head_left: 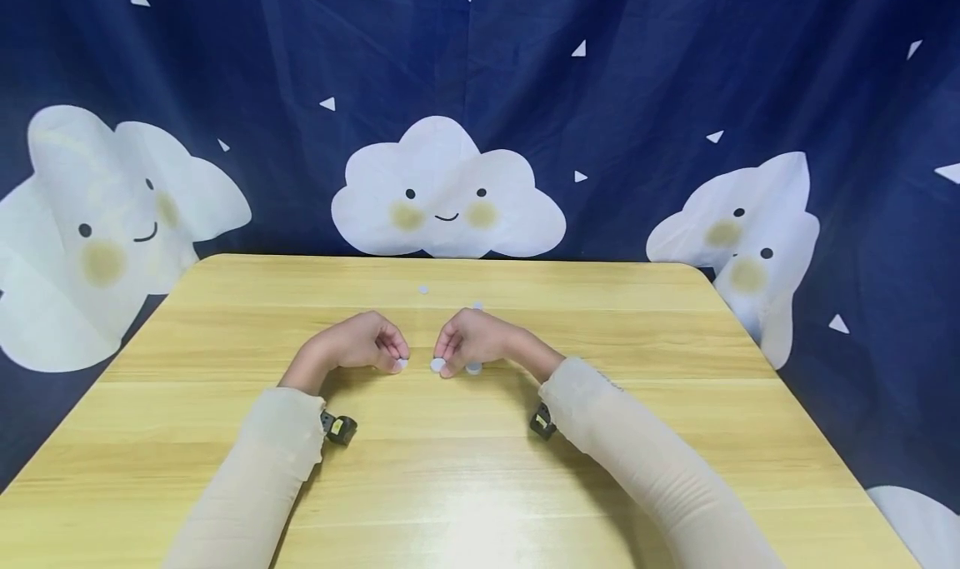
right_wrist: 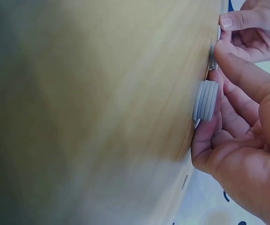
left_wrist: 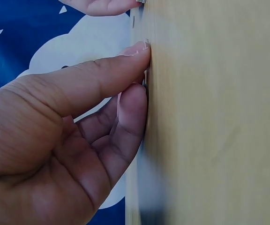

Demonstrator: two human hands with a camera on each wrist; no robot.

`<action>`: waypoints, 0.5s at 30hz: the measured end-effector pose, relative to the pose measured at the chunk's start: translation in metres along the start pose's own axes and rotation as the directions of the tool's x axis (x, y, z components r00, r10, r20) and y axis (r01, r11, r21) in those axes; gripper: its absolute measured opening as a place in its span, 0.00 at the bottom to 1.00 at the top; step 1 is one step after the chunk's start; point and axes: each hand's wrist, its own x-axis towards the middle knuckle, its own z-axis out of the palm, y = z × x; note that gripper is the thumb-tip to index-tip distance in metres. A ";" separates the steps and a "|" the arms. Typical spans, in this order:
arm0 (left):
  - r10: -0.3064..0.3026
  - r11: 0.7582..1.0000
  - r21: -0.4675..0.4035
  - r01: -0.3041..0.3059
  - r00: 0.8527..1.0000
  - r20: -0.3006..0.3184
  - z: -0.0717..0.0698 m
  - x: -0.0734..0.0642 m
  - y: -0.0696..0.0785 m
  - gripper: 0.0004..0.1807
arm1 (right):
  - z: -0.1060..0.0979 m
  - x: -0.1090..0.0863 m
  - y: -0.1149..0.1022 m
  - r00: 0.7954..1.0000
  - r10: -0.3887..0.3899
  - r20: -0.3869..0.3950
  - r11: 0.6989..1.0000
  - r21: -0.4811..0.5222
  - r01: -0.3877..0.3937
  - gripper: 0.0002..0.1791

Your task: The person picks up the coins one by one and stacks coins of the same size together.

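On the wooden table (head_left: 465, 452), my left hand (head_left: 366, 341) pinches a small pale round disc (head_left: 402, 362) at the tabletop. Its thumb and fingers hide most of that disc in the left wrist view. Just to its right, my right hand (head_left: 474, 340) holds another pale disc (head_left: 438, 365) between thumb and fingertip, low against the wood. A neat stack of several discs (right_wrist: 205, 101) stands beside the right hand's other fingers, which touch or nearly touch it. The two hands face each other with a narrow gap between them.
Farther back lies a single pale disc (head_left: 423, 289), and another disc (head_left: 477, 306) shows partly behind the right hand. A dark blue curtain (head_left: 510, 69) with white clouds hangs behind the table's far edge. Small black cameras sit at both wrists.
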 end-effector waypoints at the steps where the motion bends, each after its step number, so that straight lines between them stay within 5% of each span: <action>1: -0.001 1.000 0.001 0.001 1.000 -0.001 0.000 0.000 0.000 0.06 | 0.000 0.000 0.000 1.000 0.000 0.000 1.000 0.001 0.000 0.10; 15: 0.030 0.999 -0.015 -0.030 1.000 0.006 0.000 0.000 -0.001 0.07 | -0.007 0.000 0.004 0.999 -0.024 0.027 1.000 0.010 0.024 0.13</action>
